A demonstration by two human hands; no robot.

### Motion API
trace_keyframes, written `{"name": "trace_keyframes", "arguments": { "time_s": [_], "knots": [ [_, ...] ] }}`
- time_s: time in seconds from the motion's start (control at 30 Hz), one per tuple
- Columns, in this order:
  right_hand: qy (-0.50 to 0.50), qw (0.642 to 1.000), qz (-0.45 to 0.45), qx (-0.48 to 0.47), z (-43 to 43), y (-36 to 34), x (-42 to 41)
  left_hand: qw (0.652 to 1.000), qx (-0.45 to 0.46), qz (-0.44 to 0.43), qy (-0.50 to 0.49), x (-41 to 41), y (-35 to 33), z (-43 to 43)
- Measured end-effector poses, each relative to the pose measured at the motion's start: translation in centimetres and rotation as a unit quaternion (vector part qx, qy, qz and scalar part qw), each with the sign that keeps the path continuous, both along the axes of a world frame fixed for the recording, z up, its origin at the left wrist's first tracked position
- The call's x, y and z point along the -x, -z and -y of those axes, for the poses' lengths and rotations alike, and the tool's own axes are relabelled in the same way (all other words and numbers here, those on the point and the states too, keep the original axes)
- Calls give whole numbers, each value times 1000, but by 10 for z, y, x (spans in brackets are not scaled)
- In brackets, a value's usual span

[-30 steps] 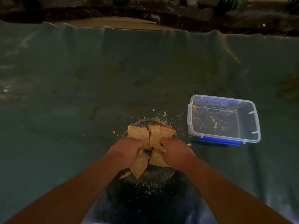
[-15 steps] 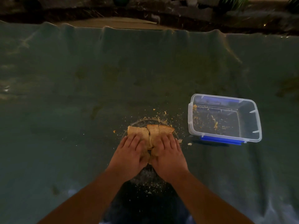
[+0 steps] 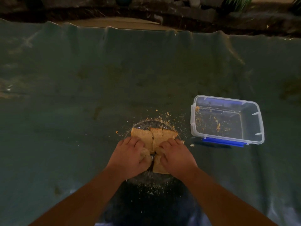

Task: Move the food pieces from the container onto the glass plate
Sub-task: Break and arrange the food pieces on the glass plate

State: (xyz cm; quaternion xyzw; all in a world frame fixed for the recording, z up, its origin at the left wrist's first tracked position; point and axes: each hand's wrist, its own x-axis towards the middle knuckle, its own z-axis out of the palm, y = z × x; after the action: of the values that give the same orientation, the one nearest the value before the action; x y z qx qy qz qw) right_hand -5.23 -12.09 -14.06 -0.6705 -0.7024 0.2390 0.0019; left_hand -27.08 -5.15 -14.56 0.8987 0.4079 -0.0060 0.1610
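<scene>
Several tan flat food pieces (image 3: 147,137) lie together on the round glass plate (image 3: 152,123) near the table's front. My left hand (image 3: 130,156) rests on the left pieces with fingers curled over one. On the right pieces sits my right hand (image 3: 176,156), its fingers pressing down and gripping an edge. Both hands hide the plate's middle. The clear plastic container (image 3: 227,121) with blue clips stands to the right, holding only crumbs.
A green cloth (image 3: 81,95) covers the table; its far edge runs along the top. Crumbs (image 3: 166,114) are scattered around the plate. Dark ground and rocks lie beyond the table.
My hands went from holding pieces near the plate's front to lying flat over them, and have now drawn slightly back, fingers curling on the pieces. The container has not moved.
</scene>
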Motion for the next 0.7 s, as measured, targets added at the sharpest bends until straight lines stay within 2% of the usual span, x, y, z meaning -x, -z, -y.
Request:
{"name": "trace_keyframes", "arguments": {
  "time_s": [0.1, 0.17, 0.23, 0.3, 0.37, 0.47, 0.57, 0.63, 0.7],
  "knots": [
    [35, 997, -69, -1, 0, -2, 1, 1000, 9, -5, 1, 2, -2, -1],
    [77, 989, -122, 27, -1, -5, 3, 997, 76, 15, -2, 2, -5, -3],
    [80, 987, -125, 59, -1, -7, 4, 990, 139, 21, -10, 1, -8, -4],
    [12, 997, -51, 55, 1, -8, 6, 994, 110, -2, 20, 2, -8, -3],
    [-35, 999, 16, 6, 5, -6, 8, 998, 42, -22, 45, 3, -6, -1],
    [-11, 999, 5, -44, 5, -4, 11, 998, 14, -50, 45, -3, -9, -2],
    [-11, 1000, 16, -2, -1, -2, 10, 995, 19, -85, 39, -10, -9, -6],
    [-15, 1000, 19, 3, -3, -1, 6, 997, 5, -74, 33, -10, -11, -7],
    [-25, 998, 32, -40, 0, -1, 3, 997, -28, -48, 55, -6, -10, -2]
  ]
}}
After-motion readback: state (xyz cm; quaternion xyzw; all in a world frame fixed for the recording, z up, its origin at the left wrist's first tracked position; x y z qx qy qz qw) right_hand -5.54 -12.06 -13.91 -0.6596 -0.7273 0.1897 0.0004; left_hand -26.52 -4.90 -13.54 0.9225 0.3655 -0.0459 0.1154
